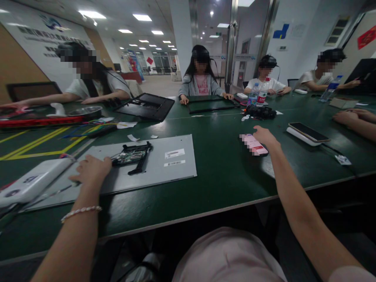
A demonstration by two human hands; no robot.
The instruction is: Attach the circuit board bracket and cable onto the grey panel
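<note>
My left hand [92, 170], below a beaded bracelet, rests over the left part of a flat grey metal panel [179, 170], its fingers spread. Beside its thumb lies a green circuit board [132, 156] with a black bracket [141, 160] on the same panel. My right hand [264, 137] is above the upper right side of a lit phone [255, 145], fingers apart, and it grips nothing that I can make out. Whether a fingertip touches the phone cannot be told.
A white power bank [33, 180] with cables lies at the left. A black frame cover [147, 106], bottles [262, 94], a black bundle [261, 112] and another phone [309, 132] are on the green table [217, 172]. Several people sit around it.
</note>
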